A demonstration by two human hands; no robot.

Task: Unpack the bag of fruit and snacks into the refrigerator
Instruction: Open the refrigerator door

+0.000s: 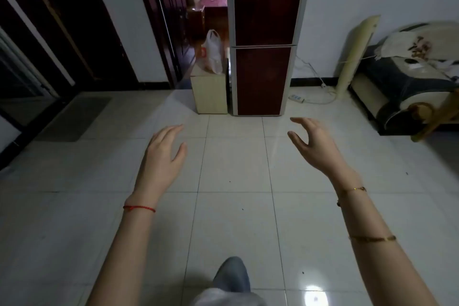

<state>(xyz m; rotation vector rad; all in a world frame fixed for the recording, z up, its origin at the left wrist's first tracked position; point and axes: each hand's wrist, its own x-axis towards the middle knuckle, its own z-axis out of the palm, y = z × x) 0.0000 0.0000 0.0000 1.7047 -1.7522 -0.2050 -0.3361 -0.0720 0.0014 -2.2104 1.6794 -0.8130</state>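
Note:
A tall refrigerator with dark red doors and silver edges stands against the far wall, both doors closed. Left of it a white plastic bag sits upright on a low beige cabinet; something red shows through the bag. My left hand and my right hand are stretched out over the tiled floor, well short of the refrigerator and the bag. Both hands hold nothing and their fingers are spread.
A doorway opens behind the cabinet into another room. A dark sofa piled with cloth stands at the right, with a cream board leaning on the wall and a power strip on the floor. A grey mat lies at left.

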